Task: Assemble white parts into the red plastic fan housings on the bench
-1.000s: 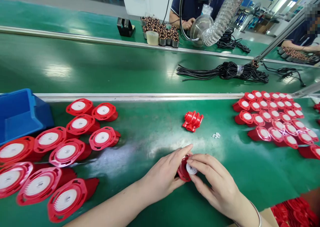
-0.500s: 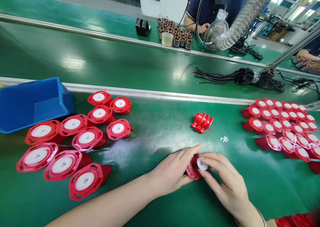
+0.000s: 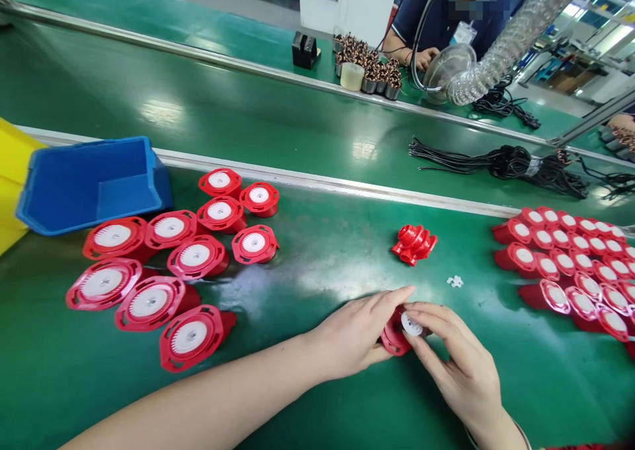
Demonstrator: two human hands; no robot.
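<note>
My left hand (image 3: 357,331) is closed around a red plastic housing (image 3: 393,341) just above the green bench, hiding much of it. Between the thumb and fingers of my right hand (image 3: 459,351) is a small white disc (image 3: 411,324), like a fan wheel, tilted at the housing's open face. Whether the disc touches the housing I cannot tell. Beyond my hands lies a small pile of red plastic parts (image 3: 414,243). Tiny white pieces (image 3: 454,281) lie to the right of that pile.
Several red housings with white wheels (image 3: 193,334) stand at left, before a blue bin (image 3: 94,215) and a yellow bin (image 3: 12,192). More red housings (image 3: 565,261) stand in rows at right. Black cables (image 3: 501,162) lie past the rail. A co-worker (image 3: 421,33) sits opposite.
The view has shifted left, so everything appears further right and the yellow bin shows more. My hands keep nearly the same hold on the red housing and the white disc.
</note>
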